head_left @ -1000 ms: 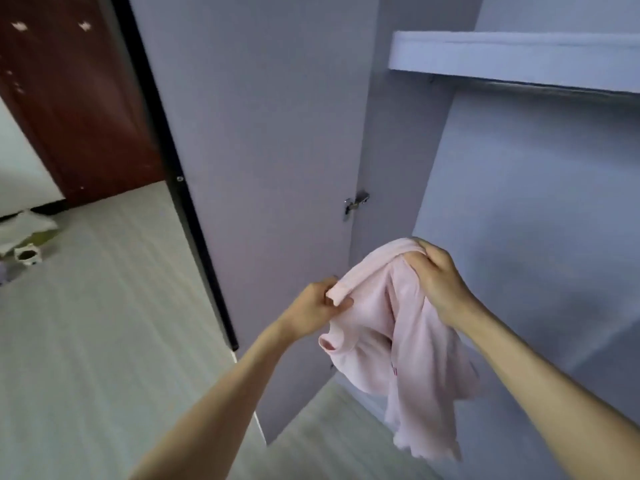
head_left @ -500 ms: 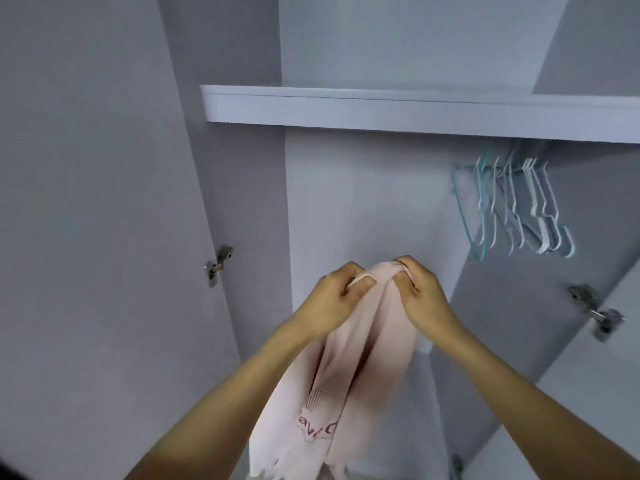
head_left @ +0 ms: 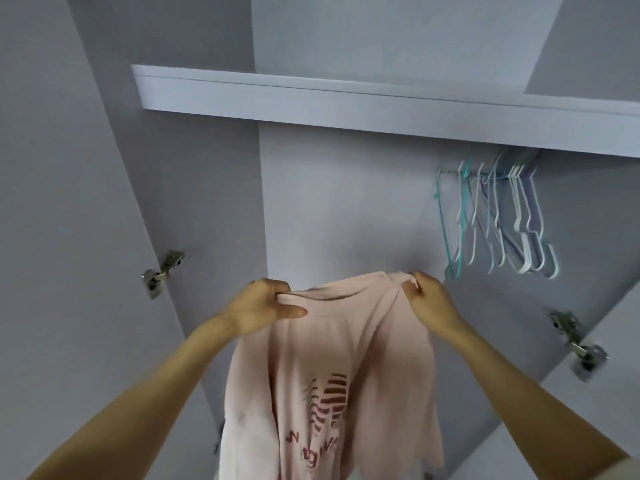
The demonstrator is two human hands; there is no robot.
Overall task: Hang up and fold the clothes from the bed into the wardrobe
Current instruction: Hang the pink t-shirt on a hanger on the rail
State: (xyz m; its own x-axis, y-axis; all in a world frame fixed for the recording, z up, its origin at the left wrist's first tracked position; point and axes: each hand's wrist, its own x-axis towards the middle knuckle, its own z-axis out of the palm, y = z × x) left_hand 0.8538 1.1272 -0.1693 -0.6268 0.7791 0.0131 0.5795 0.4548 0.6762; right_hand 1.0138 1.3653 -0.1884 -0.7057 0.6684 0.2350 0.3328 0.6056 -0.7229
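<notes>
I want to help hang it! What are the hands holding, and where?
Both hands hold a pink shirt by its top edge: left hand at one shoulder, right hand at the other.

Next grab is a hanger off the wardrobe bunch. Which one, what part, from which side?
Probably the outermost teal hanger, at the left end of the hanger bunch. Grip its lower corner, coming from the left: that side faces open wardrobe space, while the others crowd together to its right. The right hand is nearest, but grips the pink shirt.

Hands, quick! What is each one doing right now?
Left hand: closed, gripping the top edge of the pink shirt.
Right hand: closed, pinching the shirt's top edge.
</notes>
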